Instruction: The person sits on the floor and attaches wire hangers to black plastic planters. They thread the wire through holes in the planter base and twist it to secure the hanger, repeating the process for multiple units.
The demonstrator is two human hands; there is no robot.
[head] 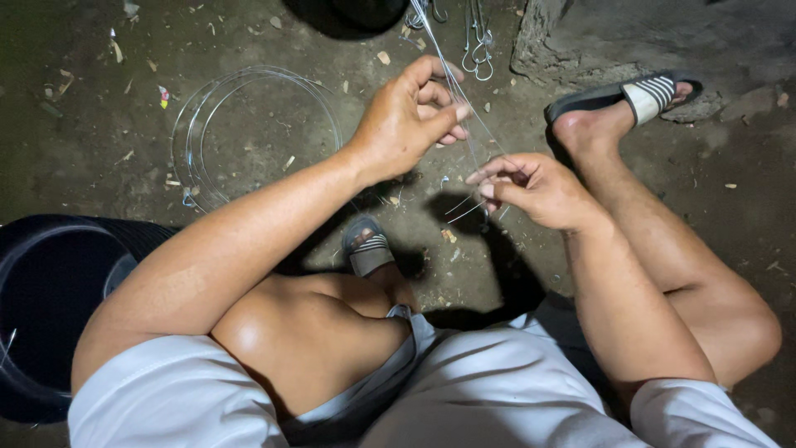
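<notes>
My left hand (pixel 410 116) pinches several thin metal wire strands (pixel 452 79) between thumb and fingers, above the dirt floor. The strands run up to the top edge of the view. My right hand (pixel 535 189) grips the lower ends of the same strands (pixel 466 209), just below and right of the left hand. Both hands sit between my bent knees.
A coil of thin wire (pixel 249 124) lies on the ground to the left. Bent wire hooks (pixel 478 50) rest near the top. A dark tub (pixel 50 307) stands at lower left. A concrete block (pixel 630 33) is at upper right; my sandalled feet (pixel 630 99) rest on the floor.
</notes>
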